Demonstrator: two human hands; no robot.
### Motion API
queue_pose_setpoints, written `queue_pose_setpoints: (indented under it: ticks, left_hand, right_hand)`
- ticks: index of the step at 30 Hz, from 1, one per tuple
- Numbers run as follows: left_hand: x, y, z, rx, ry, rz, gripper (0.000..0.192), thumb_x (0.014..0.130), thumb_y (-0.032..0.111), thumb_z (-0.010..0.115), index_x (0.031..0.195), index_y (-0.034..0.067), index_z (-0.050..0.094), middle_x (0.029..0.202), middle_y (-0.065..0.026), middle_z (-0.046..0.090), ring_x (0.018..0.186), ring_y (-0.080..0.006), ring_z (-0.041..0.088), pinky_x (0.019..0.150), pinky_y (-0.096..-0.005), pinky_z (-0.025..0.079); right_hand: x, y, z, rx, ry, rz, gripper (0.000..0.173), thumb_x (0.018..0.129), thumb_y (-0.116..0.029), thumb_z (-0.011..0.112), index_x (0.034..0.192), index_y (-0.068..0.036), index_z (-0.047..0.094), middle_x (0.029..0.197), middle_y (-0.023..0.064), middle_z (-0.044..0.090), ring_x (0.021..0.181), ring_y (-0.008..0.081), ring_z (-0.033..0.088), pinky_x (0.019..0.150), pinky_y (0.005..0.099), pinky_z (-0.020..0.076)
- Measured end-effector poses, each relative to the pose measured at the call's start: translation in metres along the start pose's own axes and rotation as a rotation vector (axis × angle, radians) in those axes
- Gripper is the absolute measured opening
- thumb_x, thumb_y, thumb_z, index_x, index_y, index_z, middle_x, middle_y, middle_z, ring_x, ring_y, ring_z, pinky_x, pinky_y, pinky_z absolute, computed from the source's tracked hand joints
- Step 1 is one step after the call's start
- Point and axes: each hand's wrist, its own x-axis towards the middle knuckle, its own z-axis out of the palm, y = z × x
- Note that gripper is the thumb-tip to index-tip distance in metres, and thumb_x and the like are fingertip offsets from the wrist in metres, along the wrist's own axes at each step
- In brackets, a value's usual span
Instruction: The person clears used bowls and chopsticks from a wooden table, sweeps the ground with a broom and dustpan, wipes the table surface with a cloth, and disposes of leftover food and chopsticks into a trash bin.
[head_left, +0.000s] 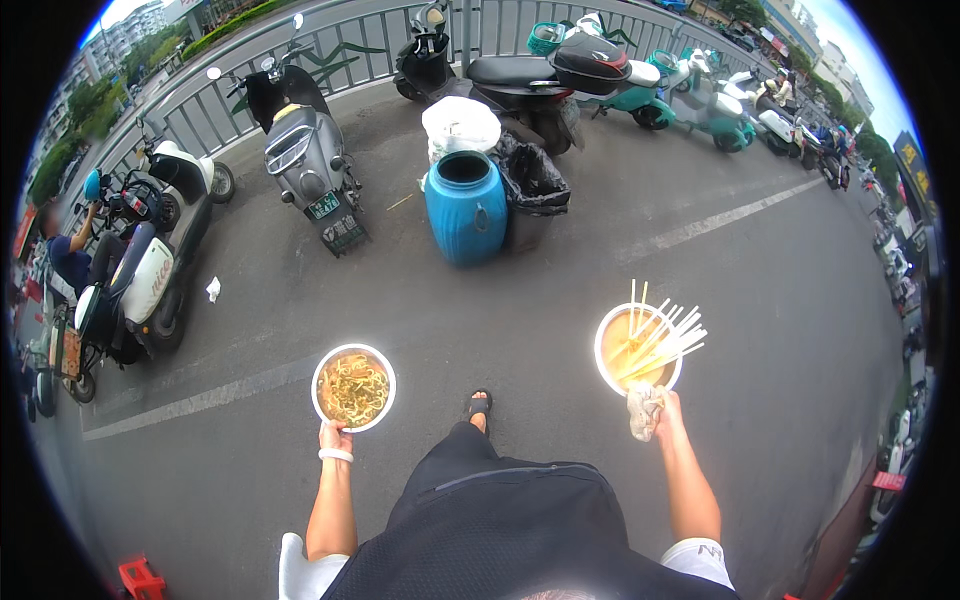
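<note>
My left hand (335, 437) grips the near rim of a white-rimmed bowl (316, 390) with its thumb on top. Noodles (354, 390) in brown broth, with bits of green, fill it. On the other side, my right hand (667, 415) holds a second white-rimmed bowl (600, 346) of orange-brown soup. Several pale chopsticks or skewers (671, 334) stick out of this bowl, most of them leaning over its right side. A crumpled, stained cloth (643, 411) is bunched between my right hand and the bowl's near edge. Both bowls are held out above the pavement, wide apart.
Ahead stand a blue plastic barrel (465, 217), a bin with a black liner (534, 187) and a white bag (459, 124). Scooters (304, 146) line the metal railing (360, 45). A person (71, 251) sits at the left. A red stool (141, 577) is behind left.
</note>
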Motion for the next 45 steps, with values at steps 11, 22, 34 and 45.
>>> queue_pose_setpoints:
  ticks: [11, 22, 34, 45]
  left_hand:
    - [0.206, -0.065, 0.343, -0.093, -0.011, -0.051, 0.041, 0.062, -0.011, 0.040, 0.100, 0.003, 0.048, 0.101, -0.0091, 0.054, 0.091, -0.0231, 0.054, 0.076, -0.0340, 0.048]
    - [0.368, -0.145, 0.576, -0.003, 0.109, -0.035, 0.044, 0.063, -0.014, 0.040, 0.104, 0.002, 0.046, 0.102, -0.0128, 0.052, 0.092, -0.0262, 0.053, 0.073, -0.0374, 0.049]
    - [0.553, -0.220, 0.773, 0.838, 0.645, 0.035, 0.030, 0.076, 0.008, 0.055, 0.104, 0.003, 0.047, 0.110, -0.0179, 0.050, 0.100, -0.0291, 0.053, 0.082, -0.0357, 0.042]
    - [0.563, -0.215, 0.816, 1.267, 0.396, 0.120, 0.025, 0.073, 0.004, 0.056, 0.097, 0.004, 0.059, 0.101, -0.0168, 0.055, 0.095, -0.0321, 0.055, 0.080, -0.0377, 0.043]
  right_hand:
    - [0.295, -0.129, 0.090, -0.072, -0.032, -0.003, 0.023, 0.083, -0.014, 0.044, 0.086, 0.007, 0.055, 0.070, 0.0128, 0.060, 0.055, 0.0218, 0.061, 0.048, 0.0314, 0.0511]
    - [0.535, -0.195, 0.172, -0.132, -0.018, -0.035, 0.015, 0.078, -0.010, 0.048, 0.077, 0.003, 0.054, 0.064, 0.0079, 0.056, 0.052, 0.0170, 0.057, 0.046, 0.0286, 0.0477]
    - [0.676, -0.165, 0.282, -0.111, 0.072, 0.111, 0.006, 0.075, -0.004, 0.051, 0.078, 0.001, 0.054, 0.065, 0.0055, 0.055, 0.052, 0.0147, 0.056, 0.047, 0.0264, 0.0471]
    - [0.781, -0.157, 0.372, -0.338, -0.023, 0.128, 0.018, 0.073, -0.006, 0.054, 0.056, -0.005, 0.049, 0.051, -0.0001, 0.047, 0.041, 0.0085, 0.045, 0.039, 0.0246, 0.0350]
